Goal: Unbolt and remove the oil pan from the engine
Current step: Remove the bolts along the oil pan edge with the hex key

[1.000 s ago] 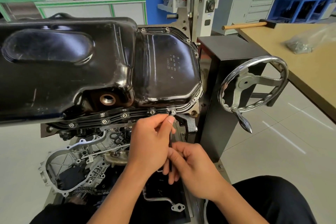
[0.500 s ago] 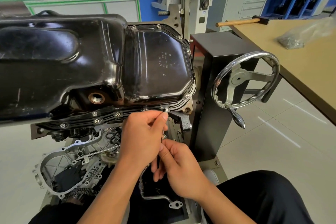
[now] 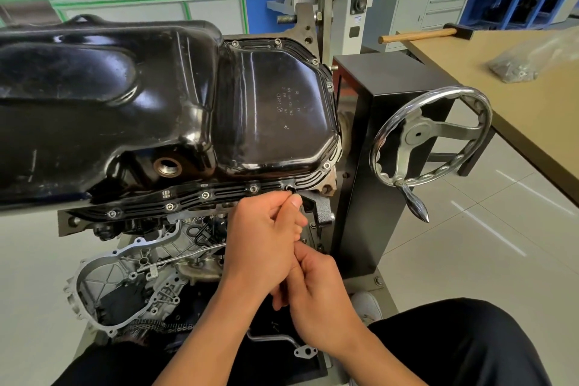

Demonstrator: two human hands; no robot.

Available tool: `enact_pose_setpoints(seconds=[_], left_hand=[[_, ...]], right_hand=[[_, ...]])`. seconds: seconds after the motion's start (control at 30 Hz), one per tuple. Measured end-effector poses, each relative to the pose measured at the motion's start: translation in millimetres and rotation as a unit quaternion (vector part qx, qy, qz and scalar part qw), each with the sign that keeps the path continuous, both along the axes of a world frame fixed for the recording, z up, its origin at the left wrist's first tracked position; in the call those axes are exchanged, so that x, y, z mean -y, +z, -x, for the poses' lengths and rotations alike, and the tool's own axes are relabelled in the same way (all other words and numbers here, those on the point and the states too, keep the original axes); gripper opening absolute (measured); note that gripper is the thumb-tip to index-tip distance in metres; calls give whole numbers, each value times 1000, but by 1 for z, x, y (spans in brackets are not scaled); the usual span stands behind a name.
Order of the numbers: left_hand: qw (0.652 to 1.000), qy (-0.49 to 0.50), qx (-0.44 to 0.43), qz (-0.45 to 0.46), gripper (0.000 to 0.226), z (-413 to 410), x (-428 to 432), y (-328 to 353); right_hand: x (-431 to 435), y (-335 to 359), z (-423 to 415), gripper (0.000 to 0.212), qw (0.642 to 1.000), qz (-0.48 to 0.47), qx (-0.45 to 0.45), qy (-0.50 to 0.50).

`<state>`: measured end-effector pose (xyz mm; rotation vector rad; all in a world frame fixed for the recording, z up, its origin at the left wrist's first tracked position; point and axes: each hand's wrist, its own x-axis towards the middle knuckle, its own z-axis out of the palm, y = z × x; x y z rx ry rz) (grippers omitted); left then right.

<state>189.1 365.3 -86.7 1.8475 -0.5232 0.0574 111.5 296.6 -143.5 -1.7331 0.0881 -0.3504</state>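
Tiled floor [image 3: 470,244] below; left hand [image 3: 266,235] pinches at the flange [image 3: 225,190] of the pan [image 3: 141,110], right hand [image 3: 316,301] curls beneath, and I can't tell what either holds. Pan looks heavy, rigid, slick; I'd grip its rim.

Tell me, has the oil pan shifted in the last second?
No. The oil pan still sits equally close to the black stand column, its flange against the engine.

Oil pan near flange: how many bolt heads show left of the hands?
4, in a row on the near flange: far-left bolt, second bolt, third bolt, fourth bolt by the left hand. Others may be hidden farther left.
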Motion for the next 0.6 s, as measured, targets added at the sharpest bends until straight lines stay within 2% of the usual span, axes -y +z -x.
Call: enact_pose_setpoints(seconds=[0.17, 0.4, 0.5, 0.6], left_hand=[[996, -7, -60, 68, 28, 0, 3, -6], [979, -34, -162, 116, 31, 2, 8, -3], [948, -61, -255, 180, 25, 7, 15, 5], [867, -63, -378, 318, 20, 11, 24, 12]], right_hand=[[16, 6, 5, 38, 995, 98, -16, -20], [43, 7, 8, 34, 989, 148, -3, -20], [81, 20, 5, 22, 986, 130, 42, -94], [107, 40, -11, 6, 986, 54, 105, -117]])
